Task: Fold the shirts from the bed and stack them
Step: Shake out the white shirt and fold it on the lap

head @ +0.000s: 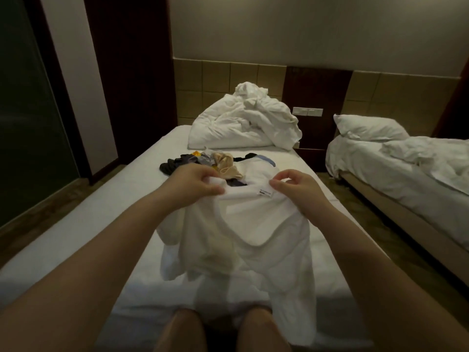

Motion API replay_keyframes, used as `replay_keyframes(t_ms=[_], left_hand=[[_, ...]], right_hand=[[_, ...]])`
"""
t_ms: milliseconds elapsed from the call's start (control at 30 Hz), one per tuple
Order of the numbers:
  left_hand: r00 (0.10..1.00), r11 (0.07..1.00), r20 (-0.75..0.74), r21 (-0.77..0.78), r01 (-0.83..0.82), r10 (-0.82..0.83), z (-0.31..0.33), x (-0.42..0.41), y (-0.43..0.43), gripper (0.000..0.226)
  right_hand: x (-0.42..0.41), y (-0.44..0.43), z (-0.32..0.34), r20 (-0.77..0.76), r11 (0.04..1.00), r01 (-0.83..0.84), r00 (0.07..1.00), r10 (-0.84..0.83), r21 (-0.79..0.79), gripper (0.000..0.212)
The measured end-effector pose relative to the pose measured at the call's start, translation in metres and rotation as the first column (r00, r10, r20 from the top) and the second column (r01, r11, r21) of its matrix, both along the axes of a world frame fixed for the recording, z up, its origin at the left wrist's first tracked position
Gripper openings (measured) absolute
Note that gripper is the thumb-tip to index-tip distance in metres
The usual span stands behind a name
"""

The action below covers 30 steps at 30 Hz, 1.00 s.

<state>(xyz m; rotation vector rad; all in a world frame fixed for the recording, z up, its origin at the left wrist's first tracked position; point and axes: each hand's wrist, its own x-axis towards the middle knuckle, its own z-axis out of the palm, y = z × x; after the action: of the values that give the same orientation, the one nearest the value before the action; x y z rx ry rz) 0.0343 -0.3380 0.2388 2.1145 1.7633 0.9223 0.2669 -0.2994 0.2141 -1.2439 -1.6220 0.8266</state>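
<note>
2 grips, left hand (196, 180) and right hand (299, 188), clamped on 1 white shirt (253, 224).

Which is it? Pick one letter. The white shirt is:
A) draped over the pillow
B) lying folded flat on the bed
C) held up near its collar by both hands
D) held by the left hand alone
C: the left hand and the right hand each pinch the white shirt near its collar, and it hangs unfolded over the bed.

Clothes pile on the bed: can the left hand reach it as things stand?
Probably yes: the clothes pile lies just beyond the left hand, nothing between, but that hand grips the white shirt by its collar.
</note>
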Motion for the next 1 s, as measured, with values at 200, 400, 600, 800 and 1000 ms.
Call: replay_keyframes(t_ms=[200,400,600,800,1000], left_hand=[[0.968,0.993,0.242,0.078,-0.085,0.064,-0.019,0.0,0.02,0.014],[0.943,0.978,0.301,0.104,-0.181,0.143,-0.028,-0.013,0.055,0.014],[0.896,0.955,0.379,0.085,-0.283,0.232,-0.02,-0.041,0.092,0.025],[0.869,0.955,0.437,0.064,-0.288,0.233,-0.015,-0.065,0.122,0.028],[0.874,0.966,0.441,0.055,-0.252,0.203,0.004,-0.082,0.137,0.024]], right_hand=[[-0.003,0.007,-0.005,0.004,1.0,-0.027,1.0,0.027,-0.005,0.014],[-0.001,0.033,-0.006,0.192,0.972,-0.187,0.958,0.213,-0.144,0.034],[0.013,0.073,-0.017,0.387,0.935,-0.211,0.867,0.314,-0.285,0.015],[0.004,0.114,-0.013,0.274,1.0,0.006,0.962,-0.013,0.025,0.02],[-0.021,0.141,0.021,0.315,0.975,0.006,0.946,-0.078,0.223,0.013]])
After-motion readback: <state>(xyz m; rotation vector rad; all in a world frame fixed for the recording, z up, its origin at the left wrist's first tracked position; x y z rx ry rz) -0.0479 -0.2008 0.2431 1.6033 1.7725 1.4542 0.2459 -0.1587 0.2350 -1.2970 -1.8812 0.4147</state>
